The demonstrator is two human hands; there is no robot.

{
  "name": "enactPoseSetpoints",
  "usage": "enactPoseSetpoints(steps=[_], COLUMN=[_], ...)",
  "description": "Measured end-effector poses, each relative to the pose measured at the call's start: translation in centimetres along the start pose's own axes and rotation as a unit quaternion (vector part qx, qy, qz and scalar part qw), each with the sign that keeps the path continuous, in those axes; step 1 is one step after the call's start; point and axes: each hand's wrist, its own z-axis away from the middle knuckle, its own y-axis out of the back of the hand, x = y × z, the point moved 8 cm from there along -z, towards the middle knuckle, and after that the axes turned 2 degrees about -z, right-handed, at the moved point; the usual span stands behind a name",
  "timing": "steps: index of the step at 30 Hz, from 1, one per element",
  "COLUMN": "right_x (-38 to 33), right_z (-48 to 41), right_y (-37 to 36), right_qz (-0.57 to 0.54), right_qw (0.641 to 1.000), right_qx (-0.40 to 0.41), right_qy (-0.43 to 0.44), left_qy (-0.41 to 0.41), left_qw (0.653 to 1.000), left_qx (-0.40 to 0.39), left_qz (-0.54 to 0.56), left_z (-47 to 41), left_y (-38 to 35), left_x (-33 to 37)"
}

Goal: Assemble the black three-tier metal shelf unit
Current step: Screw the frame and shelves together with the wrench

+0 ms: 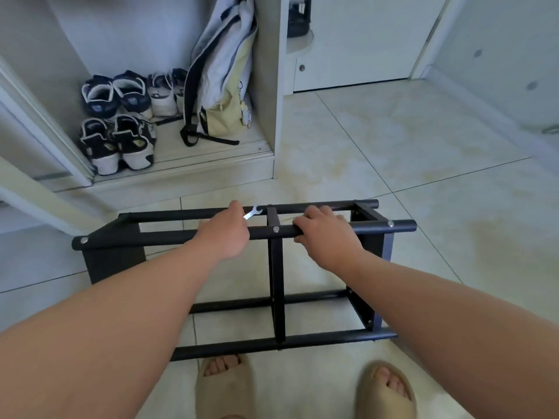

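Note:
The black metal shelf frame (pixel 375 227) stands on the tiled floor in front of my feet, with round rails across and flat uprights joined by silver bolts. My left hand (pixel 225 234) lies over the near top rail and holds a small silver wrench (pixel 253 212), whose open jaw points toward the middle crosspiece (pixel 273 217). My right hand (pixel 325 232) grips the near top rail just right of the middle bolt (pixel 276 229). Lower rails (pixel 305 341) run near my feet.
An open closet at the back left holds several shoes (pixel 116 122) and a pale backpack (pixel 222 71) on a raised base. A white cabinet (pixel 348 40) stands behind. My feet in beige slides (pixel 384 388) stand close to the frame. Tiled floor spreads to the right.

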Motion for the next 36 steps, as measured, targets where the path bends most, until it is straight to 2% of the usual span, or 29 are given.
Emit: enactPoseSetpoints(steps=[6,13,20,30,33,36], right_x=[-2.5,-4.6,-4.3,0.4,1.5,0.8], right_z=[8.1,14.0,17.7,23.8,24.9,24.2], right_y=[-0.7,-2.7,-4.6,-4.4,-4.6,-3.7], right_qz=[-0.019,-0.023,-0.017,-0.05,-0.068,-0.107], right_qw=[0.999,0.999,0.997,0.985,0.979,0.985], right_qx=[-0.02,-0.006,-0.067,-0.132,-0.156,-0.114], right_qy=[-0.02,-0.021,-0.029,-0.097,-0.109,-0.075], left_qy=[0.018,0.04,0.047,-0.015,-0.012,0.011], left_qw=[0.999,0.998,0.997,0.996,0.992,0.989], left_qx=[0.027,0.049,0.055,-0.058,-0.091,-0.105], left_qz=[0.001,0.019,0.038,0.065,0.087,0.104], left_z=[7.4,13.5,17.4,20.5,21.0,20.9], left_y=[-2.3,-5.2,-8.2,-11.1,-11.8,-11.7], left_x=[0.1,-0.4,0.8,6.9,7.9,7.7])
